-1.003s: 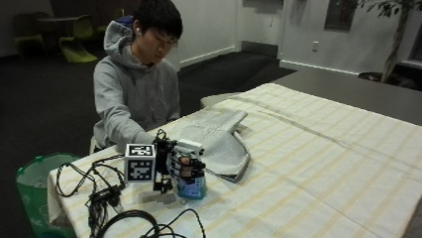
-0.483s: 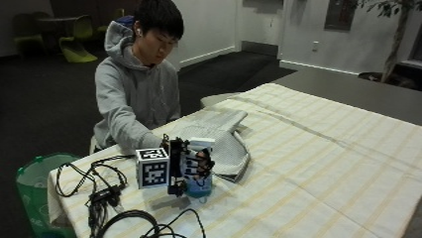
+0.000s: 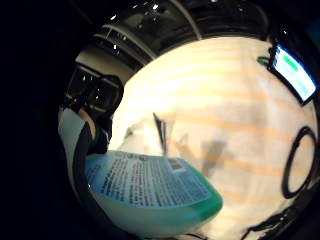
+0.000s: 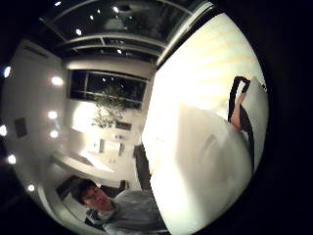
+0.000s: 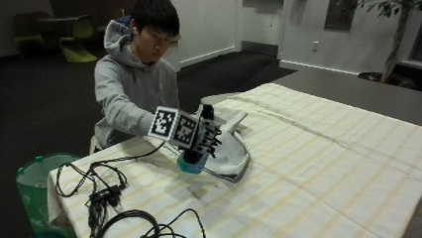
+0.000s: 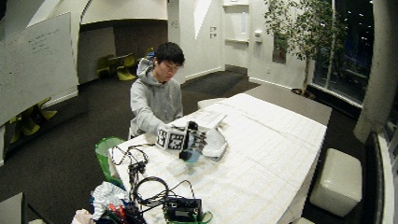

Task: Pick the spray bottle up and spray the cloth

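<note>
Bottle (image 5: 192, 163) is in your right hand (image 5: 201, 138), fingers curled round it, lifted off the table (image 5: 316, 163), just beside the cloth (image 5: 231, 148). In the little-finger palm view its label fills the near field. Black cables (image 5: 105, 191) lie by the table's corner.
</note>
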`<action>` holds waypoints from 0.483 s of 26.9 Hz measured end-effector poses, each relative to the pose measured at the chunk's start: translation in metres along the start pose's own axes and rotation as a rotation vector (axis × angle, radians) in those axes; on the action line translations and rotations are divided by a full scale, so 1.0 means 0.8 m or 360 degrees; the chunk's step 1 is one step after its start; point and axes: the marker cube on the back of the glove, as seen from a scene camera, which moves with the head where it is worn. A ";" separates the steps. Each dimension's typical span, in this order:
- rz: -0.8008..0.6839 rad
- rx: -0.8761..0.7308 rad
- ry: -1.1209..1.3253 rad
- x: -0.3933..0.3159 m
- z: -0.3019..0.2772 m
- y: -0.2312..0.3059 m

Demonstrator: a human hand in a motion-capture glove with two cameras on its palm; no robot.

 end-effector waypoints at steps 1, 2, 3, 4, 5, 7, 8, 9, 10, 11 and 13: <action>-0.0021 -0.0073 0.0068 -0.013 -0.002 0.000; -0.0042 -0.0144 0.0140 -0.026 -0.004 0.001; -0.0060 -0.0213 0.0217 -0.039 -0.005 0.003; -0.0075 -0.0279 0.0295 -0.052 -0.006 0.005; -0.0086 -0.0341 0.0370 -0.066 -0.006 0.008; -0.0093 -0.0445 0.0503 -0.092 -0.005 0.014; -0.0093 -0.0490 0.0561 -0.102 -0.003 0.018; -0.0093 -0.0530 0.0614 -0.111 -0.001 0.021; -0.0093 -0.0567 0.0664 -0.116 0.003 0.025; -0.0094 -0.0603 0.0710 -0.120 0.007 0.029; -0.0093 -0.0672 0.0788 -0.120 0.019 0.037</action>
